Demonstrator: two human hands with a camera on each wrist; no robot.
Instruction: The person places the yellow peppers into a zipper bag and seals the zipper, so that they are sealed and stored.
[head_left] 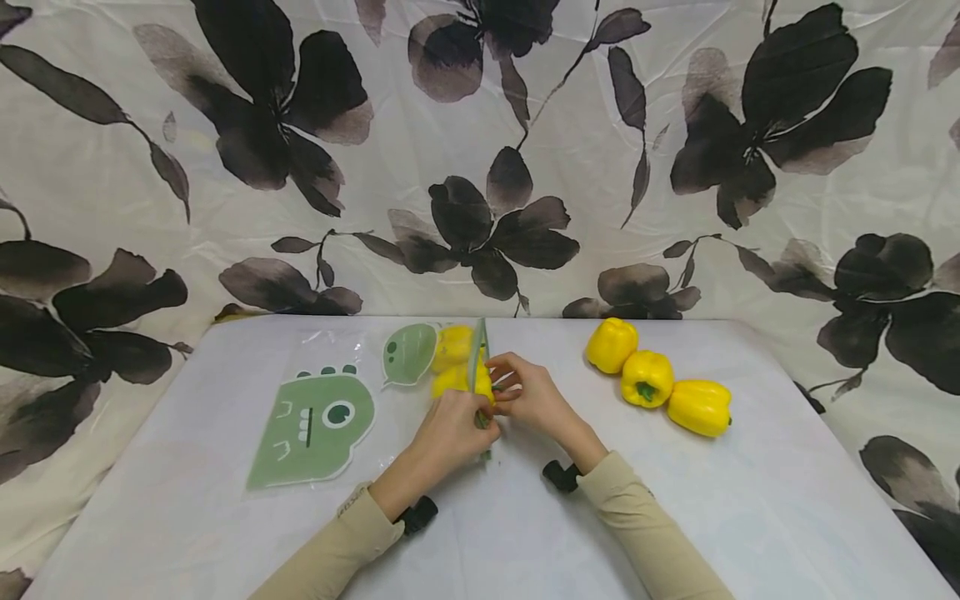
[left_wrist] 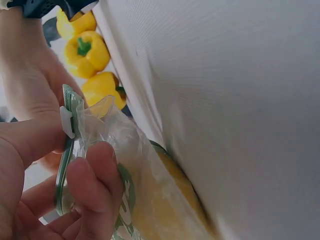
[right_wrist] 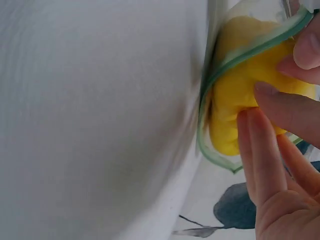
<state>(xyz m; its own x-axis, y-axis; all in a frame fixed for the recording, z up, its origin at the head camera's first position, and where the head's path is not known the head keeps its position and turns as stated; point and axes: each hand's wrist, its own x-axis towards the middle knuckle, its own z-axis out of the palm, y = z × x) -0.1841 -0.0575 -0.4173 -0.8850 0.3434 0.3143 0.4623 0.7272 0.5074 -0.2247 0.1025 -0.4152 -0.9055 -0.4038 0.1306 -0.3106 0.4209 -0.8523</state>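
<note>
A clear zip bag with a green dinosaur print [head_left: 408, 354] lies on its side with yellow bell peppers [head_left: 453, 346] inside. Its green-edged mouth faces right and gapes around a yellow pepper [right_wrist: 232, 100] in the right wrist view. My left hand [head_left: 450, 429] pinches the near end of the mouth, by a white zip slider [left_wrist: 67, 122] in the left wrist view. At the opening, my right hand [head_left: 534, 396] touches the pepper with fairly straight fingers [right_wrist: 265, 155]. The far side of the bagged peppers is hidden.
A second clear bag with a large green dinosaur [head_left: 315, 425] lies flat on the left of the white-covered table [head_left: 180, 500]. Three loose yellow bell peppers, the middle one [head_left: 647, 379] stem forward, sit to the right. A floral cloth [head_left: 480, 275] hangs behind.
</note>
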